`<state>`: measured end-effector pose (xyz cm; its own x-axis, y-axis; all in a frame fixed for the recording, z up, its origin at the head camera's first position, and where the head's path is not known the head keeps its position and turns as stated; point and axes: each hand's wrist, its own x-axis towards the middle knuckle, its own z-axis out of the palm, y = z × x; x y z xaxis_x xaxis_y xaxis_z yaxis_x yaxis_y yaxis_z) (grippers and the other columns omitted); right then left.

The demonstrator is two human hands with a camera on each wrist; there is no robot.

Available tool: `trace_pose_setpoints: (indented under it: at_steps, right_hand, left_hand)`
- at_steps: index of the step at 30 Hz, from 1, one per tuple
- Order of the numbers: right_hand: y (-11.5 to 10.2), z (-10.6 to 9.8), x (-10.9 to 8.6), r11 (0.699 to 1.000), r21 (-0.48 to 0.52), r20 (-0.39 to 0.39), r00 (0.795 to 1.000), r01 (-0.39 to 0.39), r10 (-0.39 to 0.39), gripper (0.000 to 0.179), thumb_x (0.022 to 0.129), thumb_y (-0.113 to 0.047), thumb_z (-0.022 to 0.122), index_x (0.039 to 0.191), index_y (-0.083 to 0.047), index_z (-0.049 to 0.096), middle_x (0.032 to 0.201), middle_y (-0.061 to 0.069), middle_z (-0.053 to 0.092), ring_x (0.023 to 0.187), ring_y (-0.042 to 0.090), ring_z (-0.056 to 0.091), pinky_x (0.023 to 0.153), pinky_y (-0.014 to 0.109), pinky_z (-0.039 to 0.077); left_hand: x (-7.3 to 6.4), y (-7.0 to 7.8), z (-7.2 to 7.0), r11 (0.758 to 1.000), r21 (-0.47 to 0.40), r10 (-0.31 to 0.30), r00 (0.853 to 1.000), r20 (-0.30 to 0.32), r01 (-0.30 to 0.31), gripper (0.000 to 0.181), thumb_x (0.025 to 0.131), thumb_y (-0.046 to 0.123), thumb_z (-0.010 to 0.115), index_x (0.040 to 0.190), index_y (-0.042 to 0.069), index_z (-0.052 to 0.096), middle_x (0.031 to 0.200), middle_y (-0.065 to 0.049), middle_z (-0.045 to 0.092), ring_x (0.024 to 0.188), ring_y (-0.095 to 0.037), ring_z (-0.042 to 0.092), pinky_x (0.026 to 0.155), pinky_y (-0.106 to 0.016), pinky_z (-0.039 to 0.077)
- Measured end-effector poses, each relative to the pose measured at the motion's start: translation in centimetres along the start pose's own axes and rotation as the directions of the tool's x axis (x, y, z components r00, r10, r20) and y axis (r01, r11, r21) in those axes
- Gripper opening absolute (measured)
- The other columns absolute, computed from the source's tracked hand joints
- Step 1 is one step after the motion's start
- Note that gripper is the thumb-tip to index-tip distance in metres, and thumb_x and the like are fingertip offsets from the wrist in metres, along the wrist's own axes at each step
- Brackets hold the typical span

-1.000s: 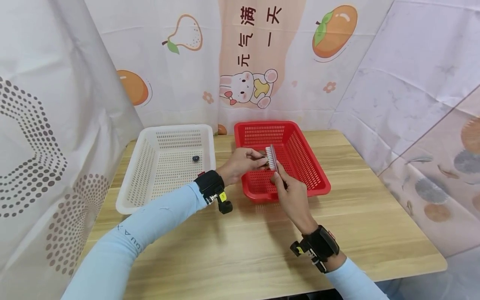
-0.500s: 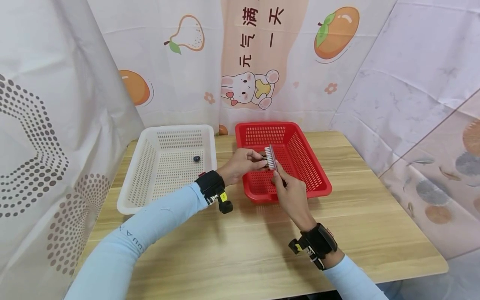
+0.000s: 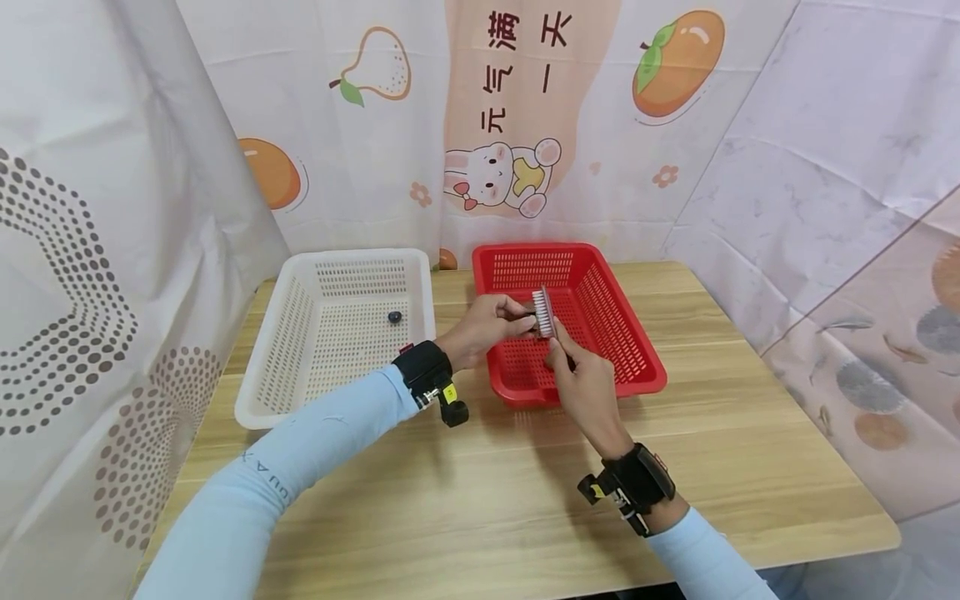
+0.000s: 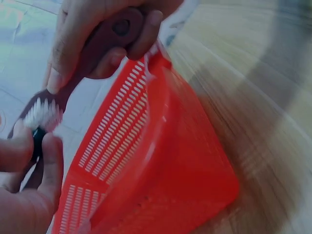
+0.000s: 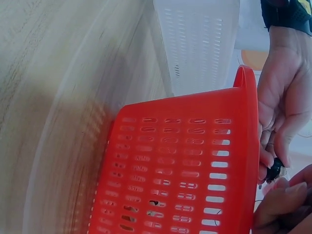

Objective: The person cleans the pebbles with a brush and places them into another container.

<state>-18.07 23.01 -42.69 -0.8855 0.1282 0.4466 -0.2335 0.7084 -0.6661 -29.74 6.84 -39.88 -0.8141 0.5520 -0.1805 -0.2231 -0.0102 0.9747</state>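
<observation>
Over the red basket (image 3: 626, 333), my right hand (image 3: 588, 383) grips a brush (image 3: 546, 312) by its dark maroon handle (image 4: 90, 56). The white bristles (image 4: 44, 113) face left, toward my left hand (image 3: 483, 329). Between left thumb and fingers I pinch a small, shiny, black object (image 4: 38, 141), and the bristles touch it. Its exact kind is hard to tell; the right wrist view shows the same black object (image 5: 275, 169) partly covered by fingers.
Left of the red basket stands a white basket (image 3: 258, 358), with one small dark round object (image 3: 394, 317) on its floor. Through the red basket's slots, small brownish things (image 5: 127, 218) show. Both baskets stand on a wooden table (image 3: 465, 517) before a printed curtain (image 3: 600, 192).
The brush shifts very slightly against the black object while both hands keep their hold over the red basket. The baskets stay in place; the head view drifts a little.
</observation>
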Motion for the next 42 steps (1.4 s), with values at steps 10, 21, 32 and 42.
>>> trace_pose_setpoints:
  at_steps: [10, 21, 32, 42]
  right_hand:
    - [-0.6, 0.3, -0.4, 0.998, -0.038, -0.027, 0.999, 0.042, -0.043, 0.040, 0.105, -0.015, 0.060, 0.144, -0.008, 0.058, 0.059, -0.002, 0.046, 0.045, 0.009, 0.034, 0.040, 0.025, 0.027]
    - [-0.1, 0.5, -0.1, 0.998, -0.057, -0.033, 0.999, 0.037, -0.039, 0.040, 0.106, -0.014, 0.057, 0.145, -0.006, 0.056, 0.067, 0.000, 0.060, 0.045, 0.008, 0.036, 0.040, 0.025, 0.027]
    - [0.0, 0.6, 0.4, 0.998, -0.056, -0.037, 0.999, 0.000, -0.002, 0.040, 0.107, -0.016, 0.056, 0.145, -0.005, 0.056, 0.063, 0.000, 0.056, 0.044, 0.009, 0.036, 0.040, 0.024, 0.027]
    - [-0.2, 0.7, 0.3, 0.998, -0.056, -0.034, 0.999, 0.009, -0.011, 0.039, 0.107, -0.017, 0.056, 0.144, -0.006, 0.057, 0.061, 0.000, 0.053, 0.044, 0.009, 0.035, 0.040, 0.025, 0.026]
  left_hand:
    - [0.3, 0.5, 0.8, 0.987, -0.163, -0.023, 0.985, -0.168, -0.005, 0.017, 0.099, 0.004, 0.068, 0.113, -0.004, 0.062, 0.115, -0.017, 0.066, 0.099, -0.025, 0.069, 0.106, -0.043, 0.049]
    - [-0.1, 0.2, 1.1, 0.986, -0.156, -0.069, 0.991, -0.112, 0.051, 0.018, 0.098, 0.002, 0.067, 0.114, -0.007, 0.062, 0.115, -0.018, 0.066, 0.090, -0.019, 0.069, 0.100, -0.037, 0.054]
    - [-0.1, -0.2, 1.2, 0.988, -0.150, -0.043, 0.996, -0.078, 0.031, 0.015, 0.098, 0.000, 0.066, 0.111, -0.007, 0.061, 0.109, -0.018, 0.068, 0.090, -0.020, 0.069, 0.104, -0.042, 0.051]
    - [0.0, 0.0, 1.2, 0.988, -0.147, -0.070, 0.989, -0.128, 0.051, 0.018, 0.099, 0.007, 0.068, 0.111, -0.006, 0.068, 0.113, -0.015, 0.068, 0.094, -0.022, 0.069, 0.102, -0.037, 0.052]
